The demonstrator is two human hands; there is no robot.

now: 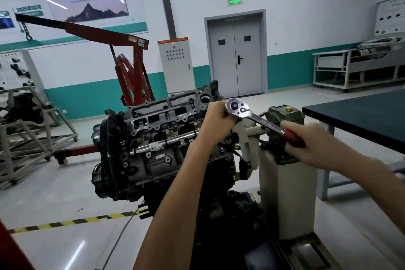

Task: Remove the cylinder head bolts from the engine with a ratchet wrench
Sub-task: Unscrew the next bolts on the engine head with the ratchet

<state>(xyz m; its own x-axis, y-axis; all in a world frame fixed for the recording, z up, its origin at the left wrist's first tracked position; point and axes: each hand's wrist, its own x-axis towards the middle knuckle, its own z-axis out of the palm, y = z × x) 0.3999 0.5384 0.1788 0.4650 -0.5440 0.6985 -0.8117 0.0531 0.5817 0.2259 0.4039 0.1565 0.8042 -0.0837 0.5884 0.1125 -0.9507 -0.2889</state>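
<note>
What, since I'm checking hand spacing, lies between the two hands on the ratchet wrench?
In the head view, only the bare chrome shank of the ratchet wrench spans from the left hand at its head to the right hand on the red handle.

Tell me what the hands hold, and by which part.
A ratchet wrench: the right hand grips its red handle, the left hand curls around it just under the chrome head.

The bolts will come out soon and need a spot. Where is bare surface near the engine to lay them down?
The dark tabletop, right of the engine stand and behind the right hand, shows bare surface. The top of the engine is crowded with ports and fittings, and the stand's top carries a green gearbox.
</note>
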